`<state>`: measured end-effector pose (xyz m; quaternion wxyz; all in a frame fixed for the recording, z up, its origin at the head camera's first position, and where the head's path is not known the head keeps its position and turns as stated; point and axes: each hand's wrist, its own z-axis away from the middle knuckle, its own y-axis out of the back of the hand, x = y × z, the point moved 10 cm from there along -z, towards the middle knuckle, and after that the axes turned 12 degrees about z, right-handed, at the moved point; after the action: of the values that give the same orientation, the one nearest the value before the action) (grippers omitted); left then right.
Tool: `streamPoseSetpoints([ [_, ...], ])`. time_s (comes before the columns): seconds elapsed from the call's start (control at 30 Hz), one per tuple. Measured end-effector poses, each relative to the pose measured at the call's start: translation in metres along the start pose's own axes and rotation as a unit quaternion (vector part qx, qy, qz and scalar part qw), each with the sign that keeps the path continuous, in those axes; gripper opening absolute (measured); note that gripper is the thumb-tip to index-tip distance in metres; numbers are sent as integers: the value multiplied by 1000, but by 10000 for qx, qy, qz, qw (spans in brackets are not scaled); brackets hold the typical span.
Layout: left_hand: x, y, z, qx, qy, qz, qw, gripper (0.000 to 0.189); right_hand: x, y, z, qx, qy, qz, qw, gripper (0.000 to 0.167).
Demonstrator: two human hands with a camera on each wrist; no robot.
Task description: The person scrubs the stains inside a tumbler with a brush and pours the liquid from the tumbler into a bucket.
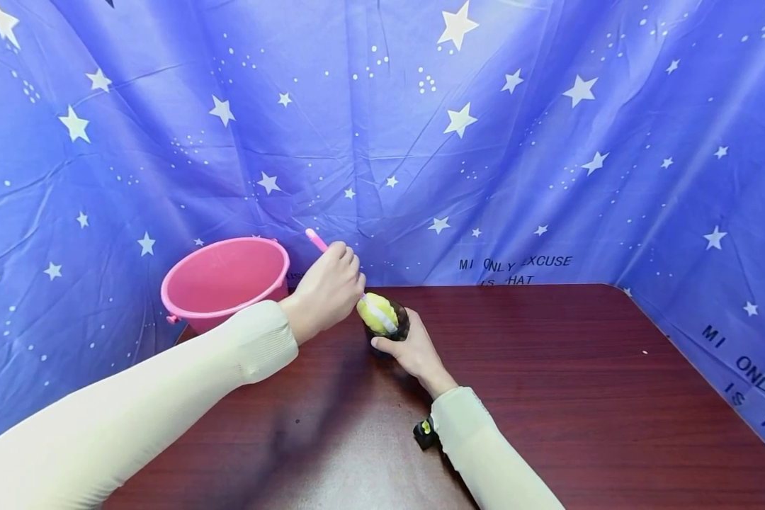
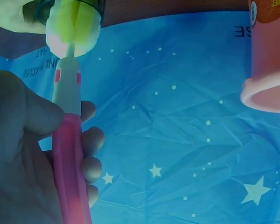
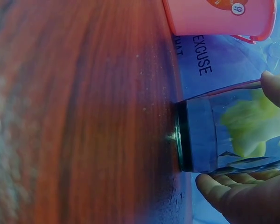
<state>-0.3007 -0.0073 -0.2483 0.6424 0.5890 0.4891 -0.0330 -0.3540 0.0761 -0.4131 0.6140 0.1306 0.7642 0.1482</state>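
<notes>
A bottle brush with a pink-and-white handle [image 2: 71, 154] and a yellow-and-white sponge head [image 1: 377, 313] is gripped by my left hand [image 1: 333, 289], its fingers wrapped round the handle. The sponge head sits inside a see-through dark glass cup [image 3: 203, 133]; part of it shows above the rim in the head view. My right hand [image 1: 419, 352] holds this cup from the side, thumb on one side and fingers on the other. In the right wrist view the cup's thick base is right at the tabletop.
A pink bucket [image 1: 280, 289] stands at the back left of the dark red wooden table [image 1: 548, 382], just beyond the left forearm. A blue star-patterned cloth [image 1: 370, 142] hangs behind and around the table. Small droplets [image 3: 175, 200] lie on the tabletop near the cup.
</notes>
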Motion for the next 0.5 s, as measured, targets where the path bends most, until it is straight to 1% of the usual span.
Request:
streamPoseSetpoints([
  [0.13,2,-3,-6,-260,-31,-107,9996,24,1,1,0,60,-37,86,9999,69],
  [0.23,5,-5,-10,-369,-78,-153,9992,23,2,2,-1,84,-73,176,9998,70],
  [0.3,7,-8,-11,-450,-162,-185,9987,23,2,2,-1,81,-83,190,9998,70],
  [0.43,12,-13,-14,-543,-338,-182,9978,24,3,2,0,71,-131,193,9997,71],
  [0.5,14,-14,-15,-536,-384,-152,9977,25,3,2,0,65,-148,191,9997,71],
])
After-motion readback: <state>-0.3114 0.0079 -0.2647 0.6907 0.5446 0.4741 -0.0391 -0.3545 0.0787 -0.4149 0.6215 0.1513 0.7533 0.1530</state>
